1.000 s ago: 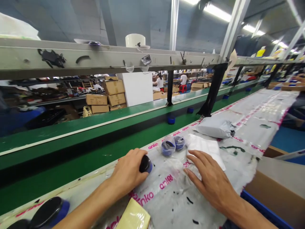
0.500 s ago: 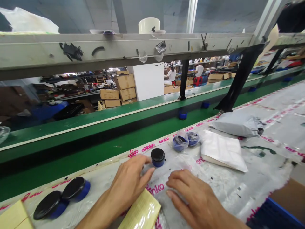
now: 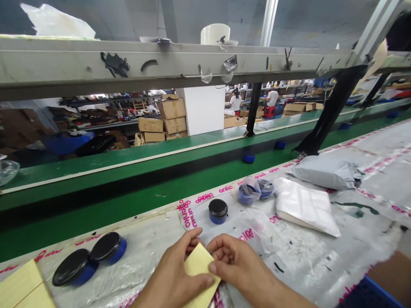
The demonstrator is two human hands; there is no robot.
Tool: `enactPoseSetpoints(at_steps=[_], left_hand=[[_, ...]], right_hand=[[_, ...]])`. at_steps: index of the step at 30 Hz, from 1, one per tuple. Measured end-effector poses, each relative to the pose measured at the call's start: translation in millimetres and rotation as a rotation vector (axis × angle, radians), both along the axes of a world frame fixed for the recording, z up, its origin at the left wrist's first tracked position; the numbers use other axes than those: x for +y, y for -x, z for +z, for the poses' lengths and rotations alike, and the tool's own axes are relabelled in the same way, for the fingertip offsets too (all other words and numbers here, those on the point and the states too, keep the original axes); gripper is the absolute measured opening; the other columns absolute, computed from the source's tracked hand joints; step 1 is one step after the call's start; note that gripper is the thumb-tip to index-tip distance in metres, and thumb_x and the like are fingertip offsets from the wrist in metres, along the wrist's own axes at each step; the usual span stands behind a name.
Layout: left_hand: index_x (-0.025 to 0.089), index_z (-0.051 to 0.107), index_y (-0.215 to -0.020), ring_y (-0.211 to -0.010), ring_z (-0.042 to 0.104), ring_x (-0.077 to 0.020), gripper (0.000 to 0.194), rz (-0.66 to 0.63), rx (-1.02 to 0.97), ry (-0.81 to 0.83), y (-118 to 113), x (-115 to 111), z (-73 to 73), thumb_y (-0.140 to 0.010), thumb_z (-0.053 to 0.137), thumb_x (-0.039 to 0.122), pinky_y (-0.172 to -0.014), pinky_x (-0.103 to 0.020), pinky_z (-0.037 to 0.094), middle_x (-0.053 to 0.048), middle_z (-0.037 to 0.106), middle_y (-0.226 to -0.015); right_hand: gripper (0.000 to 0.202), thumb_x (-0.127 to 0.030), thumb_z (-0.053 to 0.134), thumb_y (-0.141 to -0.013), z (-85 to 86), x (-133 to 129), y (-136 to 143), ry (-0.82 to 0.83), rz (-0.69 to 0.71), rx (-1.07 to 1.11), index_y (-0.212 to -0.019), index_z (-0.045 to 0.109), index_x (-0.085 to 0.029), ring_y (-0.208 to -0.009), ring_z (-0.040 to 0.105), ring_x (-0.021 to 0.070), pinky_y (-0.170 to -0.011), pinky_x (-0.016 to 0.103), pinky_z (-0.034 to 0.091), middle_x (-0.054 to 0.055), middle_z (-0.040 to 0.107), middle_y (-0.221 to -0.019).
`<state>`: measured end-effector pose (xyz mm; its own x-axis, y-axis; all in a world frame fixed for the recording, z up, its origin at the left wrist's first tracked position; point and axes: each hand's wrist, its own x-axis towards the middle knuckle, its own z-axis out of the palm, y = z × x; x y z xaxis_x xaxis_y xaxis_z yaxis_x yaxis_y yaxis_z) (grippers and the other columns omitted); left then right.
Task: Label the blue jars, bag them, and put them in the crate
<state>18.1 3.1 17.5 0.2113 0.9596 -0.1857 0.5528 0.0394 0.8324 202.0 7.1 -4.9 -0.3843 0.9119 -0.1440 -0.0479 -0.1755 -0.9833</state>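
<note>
A glossy yellow paper sheet (image 3: 196,259) lies between my hands at the table's near edge. My left hand (image 3: 173,271) is closed on its left side, the thumb across its face. My right hand (image 3: 239,262) has curled fingers and pinches the sheet's upper right edge. Just beyond them stands a round blue tub with a black top (image 3: 218,211). Two similar tubs (image 3: 71,266) sit side by side to the left. Farther right are two blue pieces in clear plastic (image 3: 248,191). More yellow sheets (image 3: 24,287) are at the lower left corner.
A stack of thin white sheets or bags (image 3: 306,208) and a grey plastic bag (image 3: 326,172) lie at right. Behind the table runs a green conveyor belt (image 3: 154,192) carrying blue pieces. A metal shelf beam (image 3: 180,64) crosses above, with slanted black-wrapped posts (image 3: 334,111).
My hands have come together at the yellow sheet. Before, the left reached toward the nearest tub and the right hovered apart; now both grip the sheet. The view has shifted slightly.
</note>
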Motion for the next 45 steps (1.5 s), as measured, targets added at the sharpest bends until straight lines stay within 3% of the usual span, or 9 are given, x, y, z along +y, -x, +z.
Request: enactPoseSetpoints(at_steps=[3,7,13,19,27,32,38,42,45], left_hand=[[0.020,0.057,-0.126,-0.094,0.064,-0.0235,0.055,-0.109,-0.232,0.110,0,3,9.6,-0.073,0.068,0.031,-0.081,-0.031,0.051,-0.005,0.070,-0.106],[0.018,0.064,-0.108,-0.086,0.064,-0.0217,0.035,-0.088,-0.170,0.112,-2,4,16.0,-0.075,0.066,0.030,-0.073,-0.029,0.049,-0.003,0.071,-0.093],[0.020,0.064,-0.119,-0.099,0.065,-0.0252,0.048,0.024,-0.038,0.050,-6,2,15.5,-0.071,0.066,0.023,-0.085,-0.031,0.050,-0.005,0.072,-0.108],[0.024,0.066,-0.121,-0.095,0.067,-0.0242,0.052,0.009,0.092,0.043,-10,0,19.1,-0.069,0.064,0.022,-0.084,-0.032,0.050,-0.002,0.073,-0.105],[0.028,0.065,-0.124,-0.099,0.068,-0.0281,0.054,-0.003,0.217,-0.043,-13,-3,12.8,-0.070,0.065,0.026,-0.087,-0.037,0.050,-0.005,0.074,-0.106],[0.030,0.064,-0.126,-0.108,0.066,-0.0296,0.050,-0.004,0.269,-0.123,-14,-6,6.8,-0.076,0.063,0.028,-0.094,-0.041,0.048,-0.004,0.074,-0.114],[0.033,0.062,-0.127,-0.103,0.069,-0.0300,0.046,-0.089,0.333,-0.189,-15,-7,3.3,-0.082,0.057,0.023,-0.088,-0.039,0.049,-0.002,0.076,-0.109],[0.033,0.063,-0.124,-0.103,0.069,-0.0305,0.047,-0.108,0.329,-0.179,-14,-7,5.1,-0.080,0.056,0.019,-0.086,-0.039,0.049,-0.002,0.075,-0.109],[0.033,0.065,-0.123,-0.103,0.067,-0.0323,0.048,-0.036,0.317,-0.118,-11,-5,6.2,-0.076,0.060,0.022,-0.087,-0.041,0.048,-0.004,0.076,-0.106]], right_hand=[[0.026,-0.023,0.070,-0.070,3.1,1,-1,-0.002,-0.048,0.033,-0.095,0.065,-0.018,-0.076,0.061,0.0171,-0.068,0.027,0.048,0.001,0.065,-0.080],[0.014,-0.025,0.063,-0.083,12.6,3,-8,-0.166,-0.053,-0.169,-0.093,0.070,-0.019,-0.082,0.064,0.0190,-0.074,0.029,0.050,0.004,0.071,-0.087],[0.014,-0.019,0.059,-0.082,21.2,6,-11,-0.206,-0.015,-0.292,-0.087,0.073,-0.019,-0.077,0.066,0.0175,-0.070,0.025,0.049,0.001,0.073,-0.082],[0.012,-0.012,0.058,-0.076,15.8,6,-8,-0.209,-0.037,-0.370,-0.077,0.068,-0.018,-0.071,0.064,0.0154,-0.063,0.023,0.046,0.000,0.071,-0.075],[0.018,-0.008,0.053,-0.072,16.8,6,-8,-0.214,-0.022,-0.474,-0.074,0.068,-0.018,-0.069,0.063,0.0148,-0.059,0.022,0.042,0.000,0.071,-0.073],[0.020,-0.006,0.053,-0.070,15.4,5,-9,-0.240,-0.010,-0.552,-0.074,0.068,-0.018,-0.067,0.064,0.0149,-0.058,0.022,0.041,0.000,0.072,-0.071],[0.019,-0.009,0.055,-0.070,19.7,1,-7,-0.343,-0.016,-0.666,-0.074,0.070,-0.020,-0.068,0.064,0.0169,-0.064,0.026,0.043,0.001,0.073,-0.075],[0.018,-0.011,0.056,-0.071,29.7,4,-7,-0.349,-0.019,-0.613,-0.073,0.070,-0.021,-0.073,0.064,0.0185,-0.067,0.027,0.045,0.001,0.073,-0.077],[0.015,-0.012,0.056,-0.072,31.4,9,-9,-0.239,-0.024,-0.458,-0.072,0.070,-0.019,-0.073,0.063,0.0177,-0.066,0.026,0.045,0.002,0.072,-0.076]])
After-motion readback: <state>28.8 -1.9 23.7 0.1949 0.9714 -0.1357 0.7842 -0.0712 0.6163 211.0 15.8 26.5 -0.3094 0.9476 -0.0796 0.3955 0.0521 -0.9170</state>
